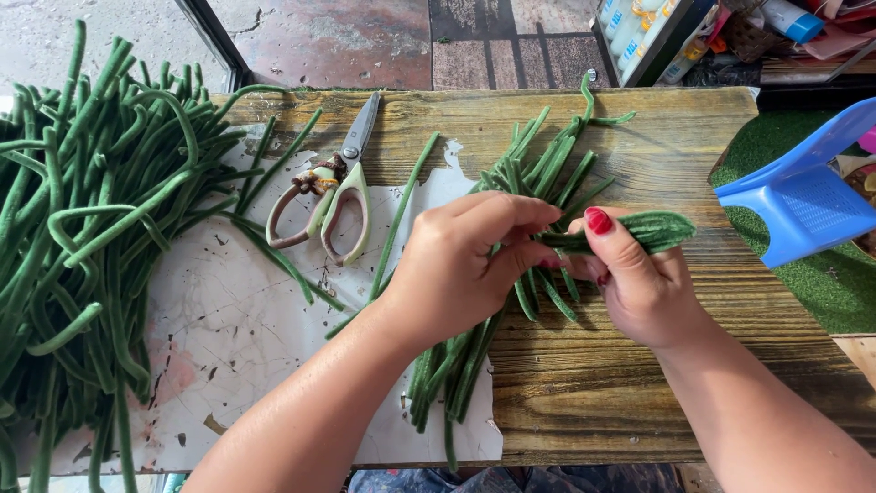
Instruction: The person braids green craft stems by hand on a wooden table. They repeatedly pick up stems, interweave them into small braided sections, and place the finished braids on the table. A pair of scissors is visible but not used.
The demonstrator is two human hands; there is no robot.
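Your left hand (452,269) is closed around the bunch of long green stems (511,274) over the wooden table (639,383). Your right hand (639,283) pinches 1 fuzzy green strip (652,230). Light, floppy and likely easily creased; grip mid-length, not at the tips.

Worn wooden table (639,383) with peeling white covering at lower left, big heap of long green stems (82,237) at left edge, scissors (333,187) upper centre, smaller bundle of cut green stems (538,169) at centre
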